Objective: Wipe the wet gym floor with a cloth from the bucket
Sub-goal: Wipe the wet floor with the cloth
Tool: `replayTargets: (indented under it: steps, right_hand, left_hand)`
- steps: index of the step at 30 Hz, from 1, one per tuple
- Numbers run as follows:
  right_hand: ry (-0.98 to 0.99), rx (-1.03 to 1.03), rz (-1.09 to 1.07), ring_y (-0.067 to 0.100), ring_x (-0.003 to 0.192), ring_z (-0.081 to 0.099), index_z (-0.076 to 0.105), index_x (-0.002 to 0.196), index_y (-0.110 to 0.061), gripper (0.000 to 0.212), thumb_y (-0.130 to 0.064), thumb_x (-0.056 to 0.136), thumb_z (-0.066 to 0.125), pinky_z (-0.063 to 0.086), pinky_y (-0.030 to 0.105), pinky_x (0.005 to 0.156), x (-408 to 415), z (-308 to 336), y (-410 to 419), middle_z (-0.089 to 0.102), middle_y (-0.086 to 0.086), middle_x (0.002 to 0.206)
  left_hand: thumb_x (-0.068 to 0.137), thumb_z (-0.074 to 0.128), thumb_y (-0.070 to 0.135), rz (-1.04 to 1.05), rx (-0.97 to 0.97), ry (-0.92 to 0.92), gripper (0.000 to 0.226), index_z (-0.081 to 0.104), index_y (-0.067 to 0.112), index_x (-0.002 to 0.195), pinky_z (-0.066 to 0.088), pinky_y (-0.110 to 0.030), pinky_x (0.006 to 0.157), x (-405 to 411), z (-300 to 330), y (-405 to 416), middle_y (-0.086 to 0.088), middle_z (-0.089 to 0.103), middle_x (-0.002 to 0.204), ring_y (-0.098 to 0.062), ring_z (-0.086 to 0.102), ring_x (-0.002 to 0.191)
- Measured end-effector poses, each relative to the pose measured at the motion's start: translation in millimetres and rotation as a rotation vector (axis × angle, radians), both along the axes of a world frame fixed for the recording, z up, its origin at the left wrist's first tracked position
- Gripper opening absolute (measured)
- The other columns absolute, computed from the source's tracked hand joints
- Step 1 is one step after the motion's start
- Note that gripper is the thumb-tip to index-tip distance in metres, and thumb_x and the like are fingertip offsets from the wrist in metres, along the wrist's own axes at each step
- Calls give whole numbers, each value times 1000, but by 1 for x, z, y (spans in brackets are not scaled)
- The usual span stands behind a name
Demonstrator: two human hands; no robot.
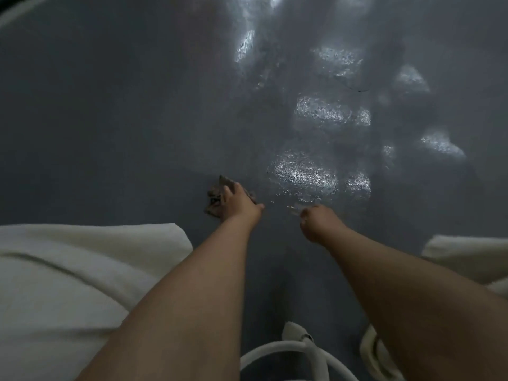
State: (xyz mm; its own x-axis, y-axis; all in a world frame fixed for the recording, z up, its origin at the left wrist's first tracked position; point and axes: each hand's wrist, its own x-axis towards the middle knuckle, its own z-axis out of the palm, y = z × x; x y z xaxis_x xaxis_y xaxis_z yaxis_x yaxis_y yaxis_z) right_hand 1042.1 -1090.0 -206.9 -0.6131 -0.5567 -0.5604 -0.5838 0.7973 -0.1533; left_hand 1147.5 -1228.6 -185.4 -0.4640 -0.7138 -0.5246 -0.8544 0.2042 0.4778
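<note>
Left hand (pixel 238 201) flat, fingers stretched out, pressing down on crumpled brownish patterned cloth (pixel 215 199). Cloth bunched under and to left of that hand, lying on dark grey textured floor (pixel 123 119). Right hand (pixel 319 221) curled into loose fist just right of cloth, apart from it; cannot tell whether it holds anything. Shiny wet patches (pixel 305 176) on floor just beyond right hand, more further out. White bucket handle (pixel 286 350) near person, behind both hands.

Both bare forearms reach forward and down. The left hand (pixel 238 201) lies palm down with fingers fairly straight, thumb out to the side. The right hand (pixel 319 221) looks curled into a loose fist, though blur hides its fingers.
</note>
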Motion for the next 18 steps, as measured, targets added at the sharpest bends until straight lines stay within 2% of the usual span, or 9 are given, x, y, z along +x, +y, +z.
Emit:
replayTargets:
  steps: [4, 8, 13, 15, 18]
  right_hand:
    - [-41, 17, 21, 36, 113, 48, 61, 113, -10, 32, -21, 92, 39, 45, 41, 95, -10, -27, 2, 52, 17, 123]
    - [-86, 65, 34, 34, 122, 42, 57, 125, -14, 36, -24, 93, 43, 40, 39, 100, -26, -52, 7, 46, 14, 131]
    - [-17, 32, 34, 33, 124, 40, 54, 126, -13, 35, -26, 95, 44, 38, 37, 97, -54, -75, 2, 43, 12, 135]
    - [73, -10, 82, 30, 132, 32, 51, 130, -14, 37, -26, 95, 45, 31, 37, 105, -63, -83, -3, 33, 12, 147]
    - [145, -51, 50, 28, 143, 14, 38, 140, -17, 44, -25, 97, 41, 12, 44, 115, -75, -94, -10, 11, 10, 158]
  left_hand:
    - [88, 63, 33, 83, 25, -57, 88, 8, 4, 150, 14, -32, 114, -20, -38, 7, -17, 1, 157, -30, 8, 145]
    - [92, 58, 32, 182, 45, -104, 88, 0, -4, 148, 10, -30, 114, -45, -73, 9, -19, -9, 156, -31, 4, 145]
    - [99, 44, 32, 277, -114, -188, 76, -3, -3, 148, 6, -44, 114, -74, -104, -19, -24, -12, 154, -39, -4, 143]
    - [100, 41, 31, 319, -176, -183, 71, 0, 0, 149, 4, -46, 114, -78, -119, -39, -23, -11, 155, -40, -3, 143]
    - [99, 38, 40, 412, -195, -216, 72, 3, 3, 150, 1, -46, 115, -73, -145, -67, -21, -8, 156, -38, -2, 144]
